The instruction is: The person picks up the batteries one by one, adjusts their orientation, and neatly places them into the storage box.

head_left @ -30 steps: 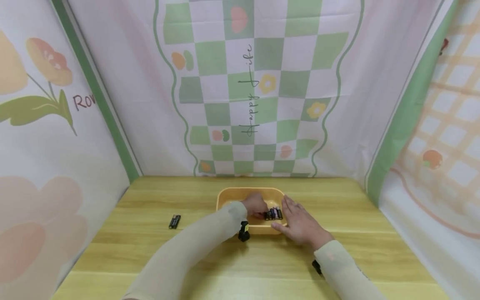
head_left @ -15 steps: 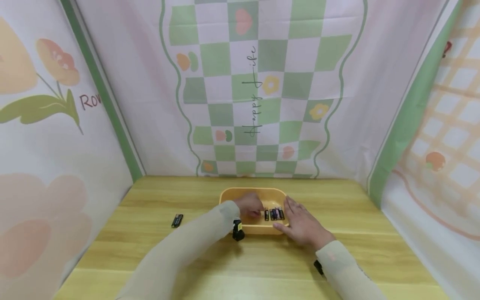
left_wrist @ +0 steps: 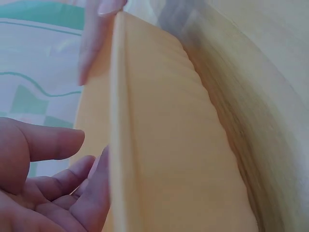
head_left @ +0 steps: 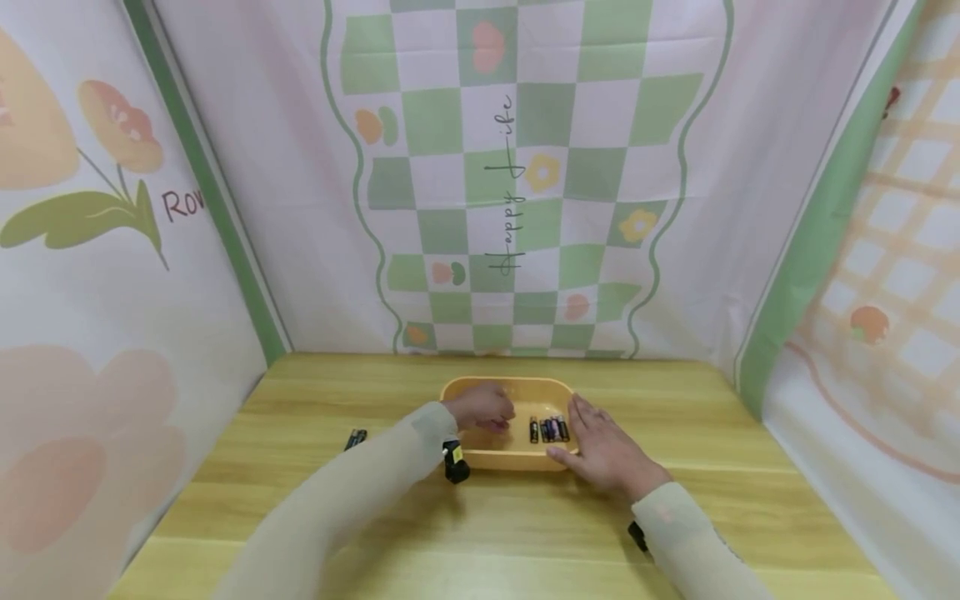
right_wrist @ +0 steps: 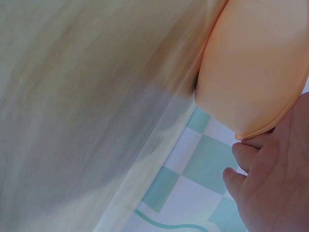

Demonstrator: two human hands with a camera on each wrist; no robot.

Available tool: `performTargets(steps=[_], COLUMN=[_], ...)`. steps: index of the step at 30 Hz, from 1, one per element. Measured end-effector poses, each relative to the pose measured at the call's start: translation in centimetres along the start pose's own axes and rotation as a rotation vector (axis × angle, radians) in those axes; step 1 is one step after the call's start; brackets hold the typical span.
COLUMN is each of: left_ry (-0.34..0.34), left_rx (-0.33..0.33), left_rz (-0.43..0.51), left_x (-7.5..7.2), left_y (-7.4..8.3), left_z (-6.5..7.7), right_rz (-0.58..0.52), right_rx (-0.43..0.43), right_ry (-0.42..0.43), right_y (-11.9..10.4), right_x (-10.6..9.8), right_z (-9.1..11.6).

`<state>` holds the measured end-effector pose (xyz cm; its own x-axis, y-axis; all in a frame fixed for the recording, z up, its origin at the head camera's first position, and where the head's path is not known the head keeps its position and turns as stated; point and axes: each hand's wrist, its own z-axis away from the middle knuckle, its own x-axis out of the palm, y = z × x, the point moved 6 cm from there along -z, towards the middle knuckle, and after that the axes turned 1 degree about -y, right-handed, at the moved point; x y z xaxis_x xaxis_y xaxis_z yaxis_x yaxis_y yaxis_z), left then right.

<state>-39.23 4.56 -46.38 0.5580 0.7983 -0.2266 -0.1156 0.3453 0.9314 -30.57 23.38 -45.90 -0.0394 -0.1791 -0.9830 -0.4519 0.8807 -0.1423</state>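
A shallow orange-yellow plastic tray [head_left: 517, 460] stands on the table. Side by side in its right half lie several small batteries [head_left: 555, 429], with one battery [head_left: 534, 430] a little apart on their left. My left hand [head_left: 483, 407] is over the tray's left part, its fingers loosely bent. In the left wrist view the thumb [left_wrist: 58, 143] stands apart from the fingers, and nothing shows between them. My right hand [head_left: 603, 446] rests on the tray's right end with fingers fairly straight, the thumb at the near rim. The batteries are out of sight in both wrist views.
On the wooden table [head_left: 525, 533], left of the tray, lie more dark batteries [head_left: 356, 438], partly covered by the left sleeve [head_left: 360, 492]. A patterned curtain [head_left: 517, 208] hangs behind the table's far edge, with others at both sides.
My left hand has drawn away leftward from the batteries in the tray, leaving one battery lying apart from the group. The right hand stays on the tray's right end.
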Motion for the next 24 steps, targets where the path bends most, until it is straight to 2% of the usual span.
performTargets(steps=[2, 9, 24], left_ry=[0.019, 0.015, 0.042], left_rx=[0.005, 0.002, 0.002], left_rz=[0.039, 0.119, 0.196], left_x=[-0.3, -1.3, -5.2], left_y=[0.2, 0.5, -0.5], left_z=[0.7, 2.5, 5.2], right_rz=[0.004, 0.008, -0.004], right_rx=[-0.002, -0.006, -0.003], right_ry=[0.003, 0.000, -0.005], right_y=[0.0, 0.2, 0.1], right_x=[-0.1, -0.1, 0.4], right_z=[0.0, -0.2, -0.1])
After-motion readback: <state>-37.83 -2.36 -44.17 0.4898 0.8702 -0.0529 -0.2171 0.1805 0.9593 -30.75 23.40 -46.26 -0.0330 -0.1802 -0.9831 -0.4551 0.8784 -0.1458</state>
